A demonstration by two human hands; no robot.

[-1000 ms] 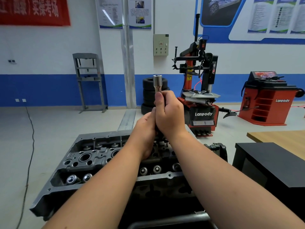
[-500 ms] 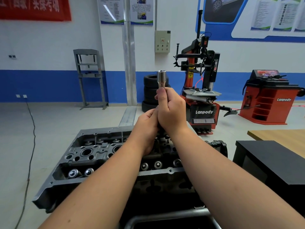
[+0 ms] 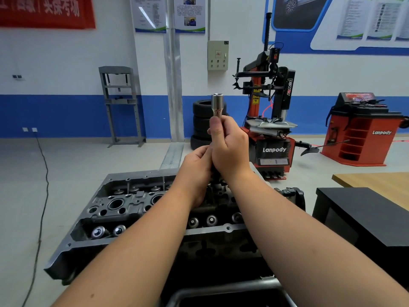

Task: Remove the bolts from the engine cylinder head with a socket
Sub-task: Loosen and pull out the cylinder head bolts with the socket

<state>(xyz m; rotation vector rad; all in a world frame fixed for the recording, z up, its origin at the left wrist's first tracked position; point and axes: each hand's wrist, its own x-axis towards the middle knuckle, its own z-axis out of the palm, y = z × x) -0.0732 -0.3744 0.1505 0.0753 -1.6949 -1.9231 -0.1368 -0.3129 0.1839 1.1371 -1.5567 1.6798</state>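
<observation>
Over the cylinder head (image 3: 124, 209), both hands (image 3: 230, 151) grip the upright socket (image 3: 218, 106).

Place: an auto repair training workshop.
Evidence: tyre changer (image 3: 269, 120), wheel balancer (image 3: 363, 131), stacked tyres (image 3: 202, 120), engine cylinder head (image 3: 124, 209), wall posters (image 3: 170, 14).

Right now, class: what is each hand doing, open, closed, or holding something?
Left hand: fingers curled round the lower part of the socket tool.
Right hand: grips the socket tool's shaft, just below its silver socket end.
</observation>
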